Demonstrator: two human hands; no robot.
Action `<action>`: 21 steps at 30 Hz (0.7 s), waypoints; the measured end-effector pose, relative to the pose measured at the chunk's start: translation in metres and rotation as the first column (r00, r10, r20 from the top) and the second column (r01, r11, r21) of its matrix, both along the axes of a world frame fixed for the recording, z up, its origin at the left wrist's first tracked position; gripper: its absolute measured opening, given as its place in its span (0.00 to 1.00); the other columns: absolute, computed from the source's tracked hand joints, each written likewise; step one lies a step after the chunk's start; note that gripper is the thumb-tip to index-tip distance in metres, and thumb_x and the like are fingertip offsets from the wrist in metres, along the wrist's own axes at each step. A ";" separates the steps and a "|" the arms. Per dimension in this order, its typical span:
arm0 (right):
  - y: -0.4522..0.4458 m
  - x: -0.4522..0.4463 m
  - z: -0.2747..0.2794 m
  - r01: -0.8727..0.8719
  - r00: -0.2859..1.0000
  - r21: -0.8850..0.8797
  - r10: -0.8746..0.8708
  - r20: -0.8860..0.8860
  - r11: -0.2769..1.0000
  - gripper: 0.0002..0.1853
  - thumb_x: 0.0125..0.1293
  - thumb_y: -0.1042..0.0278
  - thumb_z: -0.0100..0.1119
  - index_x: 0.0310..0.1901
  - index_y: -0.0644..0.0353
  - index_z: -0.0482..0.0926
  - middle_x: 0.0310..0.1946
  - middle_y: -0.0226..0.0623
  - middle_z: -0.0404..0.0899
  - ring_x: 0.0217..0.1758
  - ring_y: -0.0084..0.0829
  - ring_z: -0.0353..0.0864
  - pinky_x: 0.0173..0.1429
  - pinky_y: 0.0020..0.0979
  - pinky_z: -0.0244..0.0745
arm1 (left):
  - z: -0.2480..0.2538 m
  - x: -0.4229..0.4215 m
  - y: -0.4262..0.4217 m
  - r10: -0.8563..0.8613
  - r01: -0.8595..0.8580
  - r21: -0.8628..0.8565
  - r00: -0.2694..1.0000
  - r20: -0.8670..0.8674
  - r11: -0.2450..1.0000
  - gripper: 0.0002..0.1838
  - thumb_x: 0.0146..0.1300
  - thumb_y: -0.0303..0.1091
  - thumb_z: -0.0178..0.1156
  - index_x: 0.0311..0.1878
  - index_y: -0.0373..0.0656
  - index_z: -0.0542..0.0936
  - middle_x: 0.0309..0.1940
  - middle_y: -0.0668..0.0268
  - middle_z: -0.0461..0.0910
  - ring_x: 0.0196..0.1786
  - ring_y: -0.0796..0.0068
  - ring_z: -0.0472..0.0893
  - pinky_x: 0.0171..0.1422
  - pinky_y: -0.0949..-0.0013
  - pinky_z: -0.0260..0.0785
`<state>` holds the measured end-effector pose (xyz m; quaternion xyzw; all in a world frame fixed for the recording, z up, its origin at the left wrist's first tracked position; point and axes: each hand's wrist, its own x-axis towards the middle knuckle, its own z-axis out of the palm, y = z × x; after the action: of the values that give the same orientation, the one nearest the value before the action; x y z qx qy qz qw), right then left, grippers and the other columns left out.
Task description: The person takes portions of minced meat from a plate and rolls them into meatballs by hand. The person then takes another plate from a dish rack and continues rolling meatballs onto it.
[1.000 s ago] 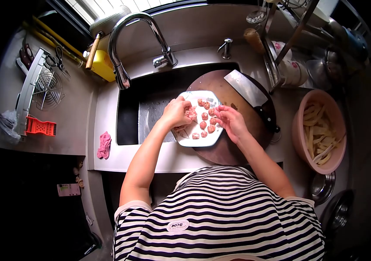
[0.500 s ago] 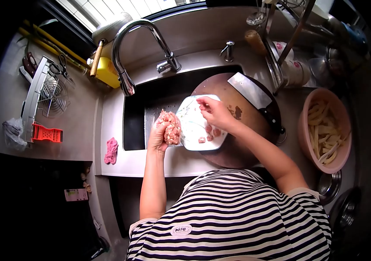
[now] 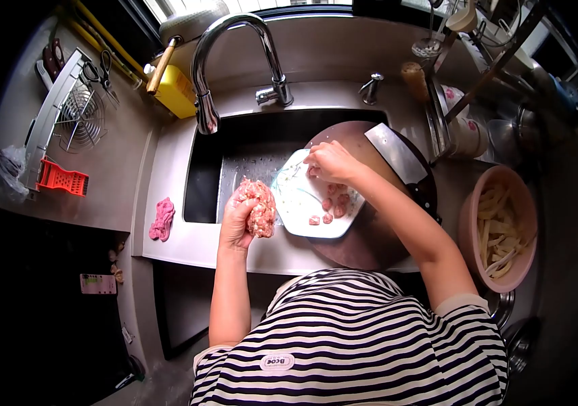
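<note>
My left hand (image 3: 237,220) is closed around a big lump of raw minced meat (image 3: 260,210), held up just left of the plate, over the sink's front edge. A white plate (image 3: 296,220) rests on the round chopping board, and several small meatballs (image 3: 341,201) lie on its right side. Above the plate's upper part, my right hand (image 3: 334,162) has its fingers drawn together at a small meatball (image 3: 314,172), partly hidden under the fingertips. A cleaver (image 3: 397,154) lies on the far right of the board.
The round chopping board (image 3: 363,247) spans part of the dark sink (image 3: 211,145) under a chrome faucet (image 3: 208,118). To the right stands a pink basin (image 3: 468,230) of pale strips. A pink cloth (image 3: 162,220) and a yellow bottle (image 3: 177,95) are on the left.
The view has shifted a little. A meatball now shows at my right fingertips, and more meatballs are visible on the plate. My left hand still holds the minced meat.
</note>
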<state>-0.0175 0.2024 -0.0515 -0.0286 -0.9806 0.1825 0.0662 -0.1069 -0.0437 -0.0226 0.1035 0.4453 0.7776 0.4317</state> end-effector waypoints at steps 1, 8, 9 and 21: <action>0.001 0.001 0.001 0.010 0.999 -0.002 -0.010 -0.048 1.000 0.08 0.51 0.65 0.59 0.32 0.55 0.82 0.33 0.31 0.78 0.47 0.33 0.73 0.46 0.34 0.62 | 0.002 0.001 0.000 0.012 -0.012 0.004 1.000 0.012 1.000 0.20 0.51 0.25 0.60 0.49 0.36 0.71 0.39 0.63 0.77 0.39 0.73 0.79 0.45 0.70 0.75; -0.009 -0.004 0.007 -0.016 0.986 0.123 -0.005 0.169 0.992 0.04 0.49 0.67 0.60 0.23 0.56 0.82 0.30 0.34 0.80 0.43 0.35 0.74 0.48 0.39 0.61 | -0.002 -0.002 -0.008 -0.016 0.014 0.034 0.998 0.062 0.999 0.27 0.49 0.26 0.61 0.54 0.37 0.66 0.43 0.61 0.75 0.44 0.68 0.78 0.48 0.67 0.75; -0.007 -0.005 0.009 -0.011 0.984 0.096 -0.007 0.180 0.995 0.04 0.49 0.68 0.59 0.23 0.56 0.82 0.29 0.34 0.80 0.43 0.35 0.74 0.47 0.39 0.61 | -0.001 -0.001 -0.008 -0.016 0.014 0.047 0.998 0.060 0.999 0.27 0.49 0.26 0.62 0.54 0.37 0.66 0.43 0.60 0.75 0.44 0.68 0.78 0.49 0.67 0.75; 0.002 -0.001 -0.004 -0.055 0.998 0.142 0.059 -0.020 0.988 0.03 0.46 0.69 0.61 0.24 0.54 0.81 0.25 0.31 0.78 0.42 0.33 0.71 0.47 0.37 0.58 | 0.001 0.002 -0.011 0.028 -0.034 0.055 0.995 0.098 0.998 0.31 0.49 0.27 0.61 0.59 0.39 0.63 0.47 0.60 0.73 0.47 0.66 0.77 0.52 0.65 0.73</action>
<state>-0.0184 0.2046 -0.0555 0.0063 -0.9906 0.1147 0.0747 -0.1047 -0.0549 -0.0220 0.0706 0.4030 0.8007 0.4376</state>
